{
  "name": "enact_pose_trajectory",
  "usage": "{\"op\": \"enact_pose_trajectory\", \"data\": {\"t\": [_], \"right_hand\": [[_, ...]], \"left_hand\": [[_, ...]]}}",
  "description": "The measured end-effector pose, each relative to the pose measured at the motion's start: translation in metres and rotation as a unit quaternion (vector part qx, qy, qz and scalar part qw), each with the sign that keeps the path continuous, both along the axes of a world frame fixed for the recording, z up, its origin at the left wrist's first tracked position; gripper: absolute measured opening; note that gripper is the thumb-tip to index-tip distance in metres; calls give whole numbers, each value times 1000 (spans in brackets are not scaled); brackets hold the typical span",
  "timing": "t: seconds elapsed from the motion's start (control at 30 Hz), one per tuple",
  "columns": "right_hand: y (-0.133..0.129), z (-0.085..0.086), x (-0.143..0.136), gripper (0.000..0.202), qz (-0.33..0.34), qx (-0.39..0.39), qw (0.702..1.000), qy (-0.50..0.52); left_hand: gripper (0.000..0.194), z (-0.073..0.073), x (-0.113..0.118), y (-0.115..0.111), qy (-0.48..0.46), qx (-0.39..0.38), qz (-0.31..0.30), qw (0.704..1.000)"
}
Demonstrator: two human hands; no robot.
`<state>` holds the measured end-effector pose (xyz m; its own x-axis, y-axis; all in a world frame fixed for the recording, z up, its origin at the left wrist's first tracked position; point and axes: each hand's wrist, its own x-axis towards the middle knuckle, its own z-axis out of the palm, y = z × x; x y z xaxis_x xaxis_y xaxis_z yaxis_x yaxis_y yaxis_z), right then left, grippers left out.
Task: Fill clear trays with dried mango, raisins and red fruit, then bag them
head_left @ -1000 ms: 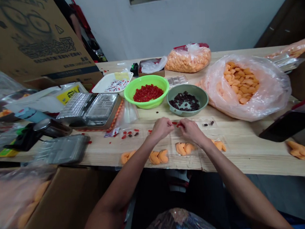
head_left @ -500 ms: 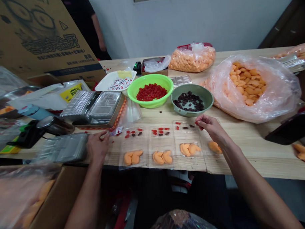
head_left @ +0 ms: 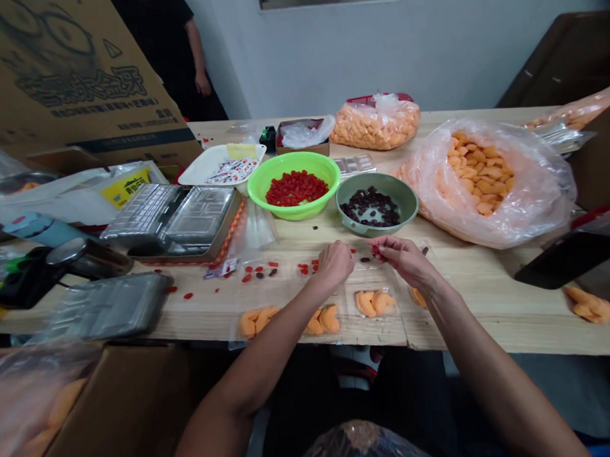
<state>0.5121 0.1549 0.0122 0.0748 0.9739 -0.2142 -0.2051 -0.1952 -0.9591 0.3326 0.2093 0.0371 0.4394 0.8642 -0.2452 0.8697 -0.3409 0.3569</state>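
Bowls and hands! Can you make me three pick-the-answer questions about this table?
1. Where is the dark bowl?
A. right of the green bowl
B. on the box
C. under the table

2. What colour are the bits in the green bowl?
A. blue
B. red
C. white

3. What are the hands doing?
A. resting on the lap
B. lifting a bowl
C. meeting over the clear trays

Answers: 1 A, the bowls sit side by side. 2 B, red pieces fill it. 3 C, the left hand and right hand nearly touch above the trays; the right pinches something small.
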Motion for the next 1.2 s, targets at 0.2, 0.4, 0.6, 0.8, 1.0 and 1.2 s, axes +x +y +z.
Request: {"op": "enact_pose_trajectory", "data": {"t": [0.2, 0.4, 0.6, 0.8, 1.0, 1.2], "right_hand": [[-9, 1, 3, 37, 31, -54, 982, 176], [-9, 4, 5, 36, 49, -50, 972, 222], [-12, 13, 3, 35, 35, -57, 982, 177], [-7, 9, 1, 32, 14, -68, 992, 104], [-2, 6, -5, 30, -11, -34, 998, -46], [4, 25, -30, 32, 98, 28, 992, -76]], "left_hand": [[22, -14, 2, 7, -11, 7, -15, 1000], [12, -24, -2, 14, -250, -69, 54, 964], [24, -19, -22, 22, -554, -383, 139, 726], [20, -23, -18, 15, -430, -231, 73, 870], [28, -27, -4, 2, -289, -26, -1, 957], [25, -9, 3, 0, -511, -252, 129, 812]]}}
